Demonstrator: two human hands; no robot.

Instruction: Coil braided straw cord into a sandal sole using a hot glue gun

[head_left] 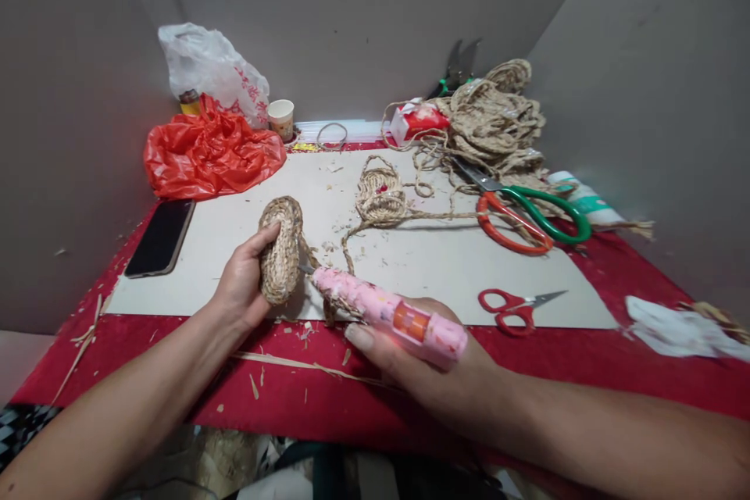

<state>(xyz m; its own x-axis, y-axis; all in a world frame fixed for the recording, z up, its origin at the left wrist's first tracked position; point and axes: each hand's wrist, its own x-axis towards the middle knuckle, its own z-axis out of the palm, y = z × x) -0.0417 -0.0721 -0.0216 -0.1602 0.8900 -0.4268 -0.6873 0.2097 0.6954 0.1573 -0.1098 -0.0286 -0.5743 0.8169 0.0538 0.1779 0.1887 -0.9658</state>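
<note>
My left hand is closed around an oval, sole-shaped piece of coiled straw cord, its thumb pressed on the flat face. A pink glue gun with an orange patch sits in my right hand, the fingers wrapped round it. Its thin nozzle points left and ends close to the right edge of the straw sole; whether it touches, I cannot tell. A loose straw cord hangs by the sole and runs behind the glue gun. Farther back on the white board lies a small woven straw shoe with a red spot.
The white board lies on a red cloth. Around it are a phone, red-handled scissors, large red-and-green shears, a heap of straw rope, a red plastic bag, a paper cup and crumpled tissue.
</note>
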